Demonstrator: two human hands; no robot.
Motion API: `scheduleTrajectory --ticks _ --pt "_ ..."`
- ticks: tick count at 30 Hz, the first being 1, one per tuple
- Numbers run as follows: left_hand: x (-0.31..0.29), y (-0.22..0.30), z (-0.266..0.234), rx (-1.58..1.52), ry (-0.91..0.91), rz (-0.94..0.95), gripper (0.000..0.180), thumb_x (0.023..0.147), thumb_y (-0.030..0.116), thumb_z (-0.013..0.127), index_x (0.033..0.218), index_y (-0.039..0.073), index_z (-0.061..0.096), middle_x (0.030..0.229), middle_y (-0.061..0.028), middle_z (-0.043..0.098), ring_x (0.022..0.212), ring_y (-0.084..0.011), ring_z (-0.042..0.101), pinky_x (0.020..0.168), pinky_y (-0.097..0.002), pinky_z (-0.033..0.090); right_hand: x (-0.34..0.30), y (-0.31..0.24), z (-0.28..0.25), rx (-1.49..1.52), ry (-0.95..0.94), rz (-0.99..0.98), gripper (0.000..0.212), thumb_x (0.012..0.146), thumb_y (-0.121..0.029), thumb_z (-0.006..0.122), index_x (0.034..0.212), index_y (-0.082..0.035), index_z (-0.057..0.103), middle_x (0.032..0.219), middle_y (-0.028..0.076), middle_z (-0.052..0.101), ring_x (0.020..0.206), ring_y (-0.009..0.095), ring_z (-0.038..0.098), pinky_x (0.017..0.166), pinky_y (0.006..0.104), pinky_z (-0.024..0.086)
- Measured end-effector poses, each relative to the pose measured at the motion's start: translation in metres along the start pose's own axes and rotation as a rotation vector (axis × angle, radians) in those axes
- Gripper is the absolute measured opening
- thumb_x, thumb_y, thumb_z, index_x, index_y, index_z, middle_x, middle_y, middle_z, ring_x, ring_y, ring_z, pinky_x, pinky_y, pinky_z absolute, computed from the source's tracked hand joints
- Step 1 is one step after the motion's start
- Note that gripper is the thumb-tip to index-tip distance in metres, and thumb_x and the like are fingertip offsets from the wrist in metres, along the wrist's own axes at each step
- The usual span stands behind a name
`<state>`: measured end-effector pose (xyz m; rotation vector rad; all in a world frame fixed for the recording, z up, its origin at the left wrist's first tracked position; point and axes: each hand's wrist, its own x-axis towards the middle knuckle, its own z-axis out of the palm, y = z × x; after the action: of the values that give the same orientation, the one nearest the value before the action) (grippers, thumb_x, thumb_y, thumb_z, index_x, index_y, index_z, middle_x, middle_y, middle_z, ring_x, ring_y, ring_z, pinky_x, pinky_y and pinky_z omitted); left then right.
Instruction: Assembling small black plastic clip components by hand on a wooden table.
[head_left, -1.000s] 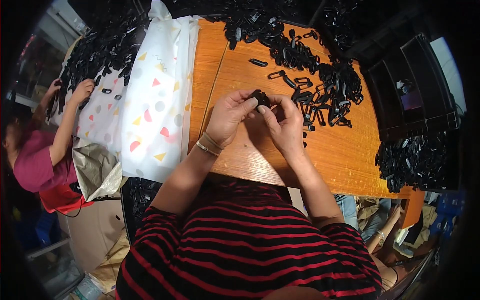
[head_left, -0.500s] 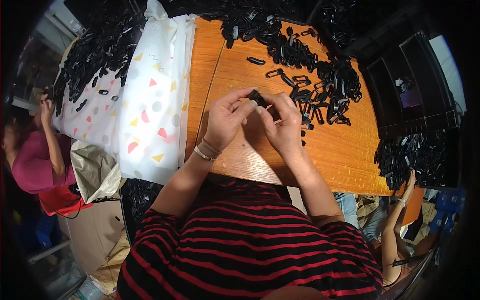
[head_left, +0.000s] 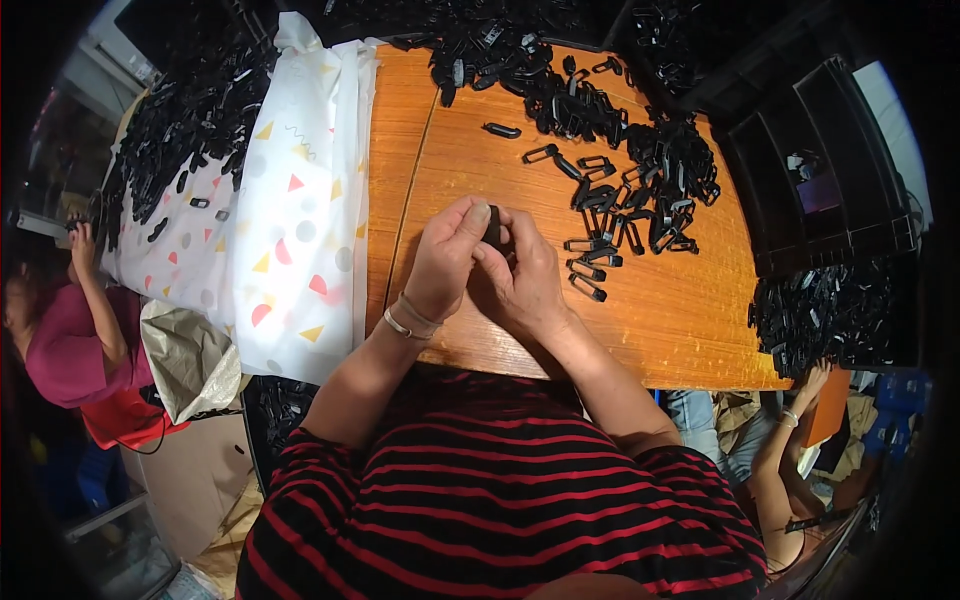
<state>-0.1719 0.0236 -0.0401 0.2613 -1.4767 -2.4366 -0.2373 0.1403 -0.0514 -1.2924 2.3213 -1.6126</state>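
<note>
Close together over the wooden table (head_left: 440, 165), my two hands work on one small black plastic part (head_left: 493, 228). My left hand (head_left: 447, 252) is closed on it, thumb on top. The fingers of my right hand (head_left: 527, 272) are curled around its other side, with the thumb pointing up at it. Much of the part is hidden by the fingers, so its exact kind does not show. Just right of my hands lie several loose black oblong plastic frames (head_left: 588, 288).
A big heap of black plastic pieces (head_left: 570, 100) spreads over the table's far and right side. White patterned sheeting (head_left: 300, 230) covers the left, with another pile (head_left: 180, 130). At right stand a black crate (head_left: 820, 170) and a co-worker's hand (head_left: 815, 380); another person (head_left: 85, 335) sits left.
Both hands have come slightly nearer to me and turned, my left thumb now pressing on top of the black part. The view has shifted a little.
</note>
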Motion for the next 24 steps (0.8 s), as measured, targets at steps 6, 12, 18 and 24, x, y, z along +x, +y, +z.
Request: scheduleTrajectory --ticks 6,12,18,24 --pt "0.013 -0.011 -0.008 -0.044 0.037 -0.100 0.029 0.102 0.029 0.045 0.096 0.004 0.060 0.083 -0.0006 0.060 0.071 -0.0066 0.054 0.064 -0.0195 0.044 0.007 0.016 0.003 0.080 -0.029 0.075 0.038 0.088 -0.022 0.068 0.116 0.000 0.053 0.083 0.013 0.061 0.071 0.022 0.063 0.064 0.0316 0.051" --pt "0.071 -0.011 -0.040 0.097 0.016 -0.051 0.030 0.101 0.028 0.046 0.091 0.005 0.061 0.074 -0.0015 0.059 0.066 -0.0079 0.054 0.059 -0.0232 0.044 0.049 0.038 -0.030 -0.243 -0.193 -0.019 0.033 0.082 -0.024 0.071 0.104 0.000 0.062 0.092 0.018 0.063 0.086 0.035 0.063 0.075 0.0416 0.051" --pt "0.178 0.011 -0.104 1.145 0.407 0.306 0.034 0.091 0.032 0.061 0.113 0.007 0.060 0.085 -0.0116 0.064 0.088 -0.0285 0.064 0.077 -0.0364 0.050 0.093 0.080 -0.042 -0.762 -0.141 -0.144 0.027 0.081 -0.005 0.064 0.108 -0.002 0.063 0.109 0.014 0.057 0.101 0.033 0.053 0.085 0.0415 0.045" --pt "0.232 0.032 -0.089 1.467 0.463 0.190 0.045 0.087 0.038 0.065 0.127 0.020 0.058 0.121 -0.0157 0.053 0.108 -0.0335 0.059 0.087 -0.0430 0.048 0.096 0.104 -0.042 -0.814 -0.180 -0.224 0.026 0.080 -0.008 0.066 0.106 -0.005 0.066 0.097 0.013 0.057 0.096 0.030 0.055 0.085 0.0417 0.042"
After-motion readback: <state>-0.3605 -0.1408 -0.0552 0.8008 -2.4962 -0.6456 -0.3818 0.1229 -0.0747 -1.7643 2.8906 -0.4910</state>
